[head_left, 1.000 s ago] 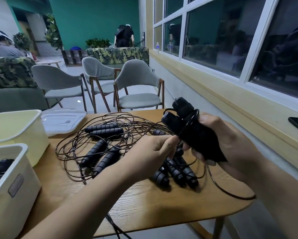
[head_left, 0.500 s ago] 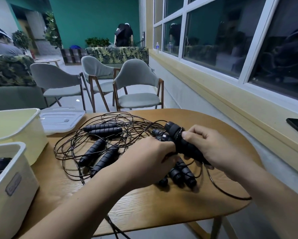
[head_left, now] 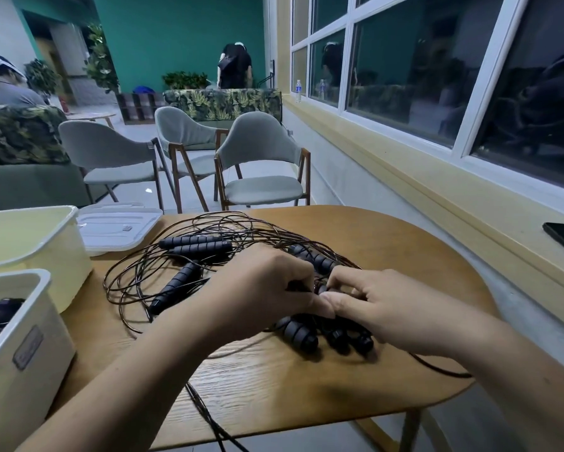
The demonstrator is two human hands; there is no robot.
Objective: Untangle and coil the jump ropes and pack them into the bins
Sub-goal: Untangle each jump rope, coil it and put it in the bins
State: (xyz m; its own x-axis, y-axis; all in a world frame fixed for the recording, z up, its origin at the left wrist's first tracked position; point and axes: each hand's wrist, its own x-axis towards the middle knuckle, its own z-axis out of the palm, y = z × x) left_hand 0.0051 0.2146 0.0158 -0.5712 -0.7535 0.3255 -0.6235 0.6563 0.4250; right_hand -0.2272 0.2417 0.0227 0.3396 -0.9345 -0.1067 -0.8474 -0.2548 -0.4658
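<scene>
The tangled jump ropes (head_left: 189, 256) sprawl mid-table (head_left: 404, 249), bare wood toward the rounded far-right edge and 2 bins (head_left: 29, 243) crowding the left edge. Both hands have dropped from chest height onto the pile: left hand (head_left: 261, 295) and right hand (head_left: 381, 308) pinch closed on black handles (head_left: 319, 291) between them.
</scene>
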